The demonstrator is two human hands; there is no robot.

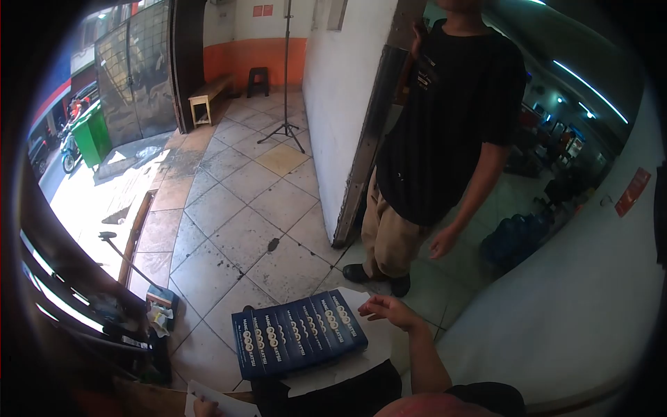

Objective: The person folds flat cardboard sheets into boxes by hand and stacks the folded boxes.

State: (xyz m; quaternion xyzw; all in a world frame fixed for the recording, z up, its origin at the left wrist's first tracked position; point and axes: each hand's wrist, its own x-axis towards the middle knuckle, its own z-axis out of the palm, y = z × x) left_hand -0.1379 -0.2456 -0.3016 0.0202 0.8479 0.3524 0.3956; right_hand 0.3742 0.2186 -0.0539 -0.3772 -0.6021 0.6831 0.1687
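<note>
A stack of dark blue printed sheets (299,333) with repeated white lettering and round logos lies in front of me. White sheets (353,297) show at its right edge and underneath. Beside the stack's right end is my right hand (385,311), palm turned inward, with fingers loosely bent and apart and nothing visible in them. At the bottom edge, only a small part of my left hand (204,408) shows against a white sheet of paper (233,402); its grip is hidden. Dark cloth (333,393) covers my lap below the stack.
A person (445,125) in a black shirt stands by the doorway, one hand hanging near my right side. A long-handled dustpan (161,299) stands at left. Further off are a tripod stand (285,132), a bench (208,96), a stool (258,80) and a green bin (90,135).
</note>
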